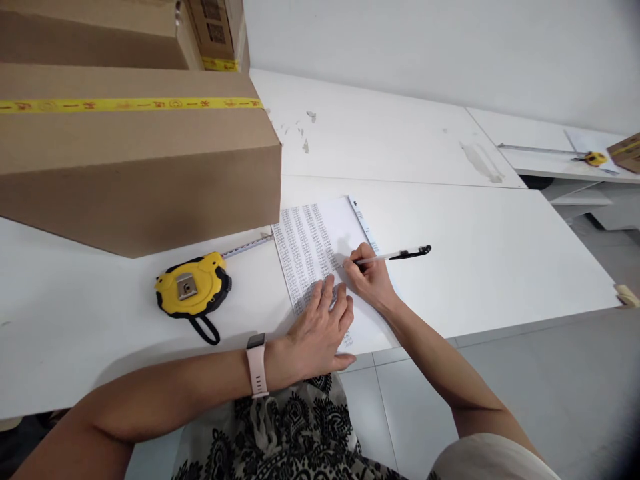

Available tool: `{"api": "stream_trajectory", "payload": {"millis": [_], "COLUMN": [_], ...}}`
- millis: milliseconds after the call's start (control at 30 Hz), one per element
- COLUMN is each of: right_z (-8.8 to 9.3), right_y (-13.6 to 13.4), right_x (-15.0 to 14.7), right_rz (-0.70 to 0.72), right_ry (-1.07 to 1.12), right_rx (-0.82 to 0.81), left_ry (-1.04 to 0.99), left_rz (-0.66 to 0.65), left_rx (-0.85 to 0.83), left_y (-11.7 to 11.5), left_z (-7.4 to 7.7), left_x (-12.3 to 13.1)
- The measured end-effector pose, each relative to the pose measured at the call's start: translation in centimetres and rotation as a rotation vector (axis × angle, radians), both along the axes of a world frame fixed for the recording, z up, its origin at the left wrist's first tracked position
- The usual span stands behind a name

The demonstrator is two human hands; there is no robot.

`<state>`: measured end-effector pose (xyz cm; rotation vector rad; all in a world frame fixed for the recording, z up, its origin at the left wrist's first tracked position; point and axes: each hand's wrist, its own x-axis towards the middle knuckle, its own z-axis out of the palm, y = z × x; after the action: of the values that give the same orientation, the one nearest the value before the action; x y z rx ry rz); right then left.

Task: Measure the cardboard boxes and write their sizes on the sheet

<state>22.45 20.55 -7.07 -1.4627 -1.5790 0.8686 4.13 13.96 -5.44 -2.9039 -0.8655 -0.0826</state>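
A printed sheet of paper (320, 240), covered with columns of small figures, lies on the white table (475, 253). My left hand (317, 330) rests flat on its lower part, fingers spread, a pink watch on the wrist. My right hand (370, 277) is closed on a white pen (395, 255) with a black cap end, its tip touching the paper beside the columns. A yellow tape measure (193, 288) lies on the table left of the sheet, its blade drawn out toward the box.
A large cardboard box (135, 160) sealed with yellow tape stands at the left, with more boxes (100, 33) behind it. Farther right, a second table carries another yellow tape measure (595, 159), paper and a small box (625, 152). Tiled floor lies below.
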Motion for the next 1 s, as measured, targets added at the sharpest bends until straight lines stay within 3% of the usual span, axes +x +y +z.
{"api": "stream_trajectory", "payload": {"millis": [1000], "right_z": [-0.19], "right_y": [0.0], "right_x": [0.26], "right_rz": [-0.008], "right_ry": [-0.013], "right_rx": [-0.005], "left_ry": [-0.003], "left_rz": [0.002], "left_rx": [-0.014], "left_y": [0.0], "left_z": [0.09], "left_x": [0.11]}}
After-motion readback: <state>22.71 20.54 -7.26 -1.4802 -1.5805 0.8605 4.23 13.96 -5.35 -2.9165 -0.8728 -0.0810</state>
